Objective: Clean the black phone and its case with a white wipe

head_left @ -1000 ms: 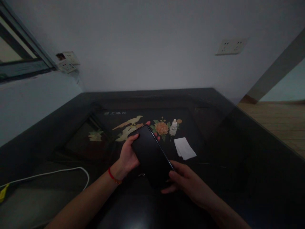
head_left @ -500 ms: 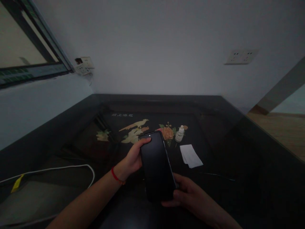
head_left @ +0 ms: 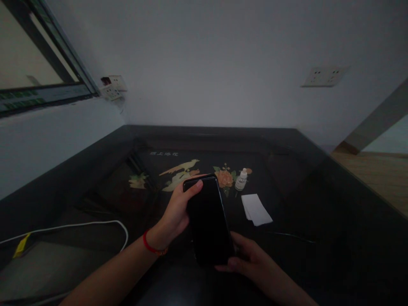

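Observation:
Between my two hands is a black smartphone (head_left: 208, 225), its dark screen facing me and its upper end leaning slightly left. My left hand (head_left: 177, 210), with a red cord bracelet (head_left: 152, 244) at the wrist, grips the phone's upper left side, thumb lying across the top corner of the screen. Around the lower right corner my right hand (head_left: 247, 257) is closed, with fingers at the edge and under the bottom end. A small clear dropper bottle (head_left: 241, 180) with a white cap stands beyond the phone to the right. Nearer to me lie folded white papers (head_left: 256, 209).
The glossy black table (head_left: 280, 157) carries a bird-and-flower picture (head_left: 180, 178). A white cable (head_left: 76, 224) with a yellow tag (head_left: 21, 245) loops at the left. Wall sockets (head_left: 324, 76) are on the wall behind, and a window (head_left: 41, 55) is at upper left.
The phone's top end has shifted slightly left, and my left thumb has slid a little toward the screen's corner. My left wrist has moved slightly left. Both hands keep their hold.

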Motion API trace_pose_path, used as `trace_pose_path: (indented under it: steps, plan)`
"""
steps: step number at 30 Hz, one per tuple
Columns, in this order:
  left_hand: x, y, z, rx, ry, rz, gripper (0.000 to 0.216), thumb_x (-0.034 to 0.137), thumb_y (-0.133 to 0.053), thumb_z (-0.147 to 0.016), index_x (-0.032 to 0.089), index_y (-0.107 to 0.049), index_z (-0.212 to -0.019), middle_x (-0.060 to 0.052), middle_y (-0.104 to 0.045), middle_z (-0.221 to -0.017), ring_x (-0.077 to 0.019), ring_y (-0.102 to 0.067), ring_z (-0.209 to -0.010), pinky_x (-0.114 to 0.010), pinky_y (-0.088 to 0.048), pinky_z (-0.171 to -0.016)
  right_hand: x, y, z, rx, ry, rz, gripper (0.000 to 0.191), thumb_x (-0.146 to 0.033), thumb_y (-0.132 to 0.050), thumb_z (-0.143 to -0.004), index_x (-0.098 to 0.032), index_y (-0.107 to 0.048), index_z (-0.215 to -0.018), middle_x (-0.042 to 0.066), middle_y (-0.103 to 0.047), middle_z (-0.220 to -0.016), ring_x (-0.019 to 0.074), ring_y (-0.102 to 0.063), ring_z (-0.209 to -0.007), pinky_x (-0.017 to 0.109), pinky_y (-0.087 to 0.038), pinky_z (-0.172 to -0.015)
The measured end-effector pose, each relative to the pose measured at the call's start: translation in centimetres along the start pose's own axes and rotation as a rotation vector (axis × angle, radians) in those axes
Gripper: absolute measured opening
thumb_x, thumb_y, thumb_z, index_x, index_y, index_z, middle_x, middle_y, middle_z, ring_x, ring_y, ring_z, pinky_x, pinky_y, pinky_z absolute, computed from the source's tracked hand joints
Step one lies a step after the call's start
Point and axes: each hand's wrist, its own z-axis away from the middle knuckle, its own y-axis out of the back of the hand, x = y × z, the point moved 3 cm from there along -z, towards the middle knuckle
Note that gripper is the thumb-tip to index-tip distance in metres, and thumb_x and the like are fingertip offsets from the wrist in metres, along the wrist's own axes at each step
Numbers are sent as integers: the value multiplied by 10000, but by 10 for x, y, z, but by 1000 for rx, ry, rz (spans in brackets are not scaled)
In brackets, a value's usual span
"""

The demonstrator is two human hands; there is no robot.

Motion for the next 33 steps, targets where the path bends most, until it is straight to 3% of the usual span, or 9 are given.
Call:
trace_pose_path:
  steps: [11, 15, 18, 21, 25, 30, 33]
  plan:
    - [0, -1, 0, -65, 38, 49, 424, 364, -703, -737, 133, -647, -1088, -130, -706, -1038, -238, -654, -921, -326, -496, -799, 1, 3, 5, 16, 21, 5, 473, -341, -738, -757, -269, -595, -1202, 29, -644, -1092, 221, -604, -1071, 429, -478, -962]
    - [1, -1, -1, 9, 18, 33, 393, 374, -708, -736, 140, -654, -1048, -97, -712, -995, -205, -653, -884, -313, -487, -827, 0, -1, 5, 9, 32, 49, 406, -366, -712, -784, -260, -620, -1165, 19, -668, -1001, 208, -624, -1021, 418, -487, -948]
    - [-2, 0, -1, 59, 91, 26, 384, 392, -675, -769, 170, -627, -1080, -78, -700, -1028, -193, -645, -898, -298, -485, -807, 0, -2, 4, 35, 52, -4, 418, -362, -695, -807, -290, -592, -1206, 18, -655, -1108, 195, -611, -1065, 403, -475, -975]
    - [-11, -5, 2, -137, 209, -6, 397, 346, -660, -790, 184, -585, -1144, -89, -671, -1107, -211, -631, -967, -311, -486, -804, 0, 4, 1, 120, 126, -106, 402, -359, -674, -831, -312, -580, -1219, 21, -615, -1227, 189, -595, -1116, 382, -470, -988]
    - [-23, -15, 7, -473, 181, -55, 640, 131, -755, -676, 194, -485, -1252, -94, -611, -1213, -219, -583, -1092, -314, -453, -900, -4, 17, 1, 271, 264, -244, 350, -380, -667, -835, -325, -600, -1173, 21, -637, -1197, 177, -661, -995, 386, -518, -923]
    - [-27, -25, 15, -604, 183, -36, 862, 60, -766, -635, 241, -328, -1356, -110, -505, -1350, -232, -509, -1214, -326, -427, -965, -14, 21, 5, 377, 308, -232, 382, -380, -685, -816, -291, -581, -1173, 40, -662, -1105, 196, -684, -923, 444, -525, -906]
    - [-30, -27, 20, -636, 232, -58, 869, 64, -748, -662, 288, -288, -1364, -111, -467, -1390, -250, -540, -1184, -342, -496, -881, -17, 20, 6, 399, 313, -212, 410, -392, -683, -812, -270, -560, -1184, 54, -662, -1078, 211, -691, -899, 470, -521, -909]
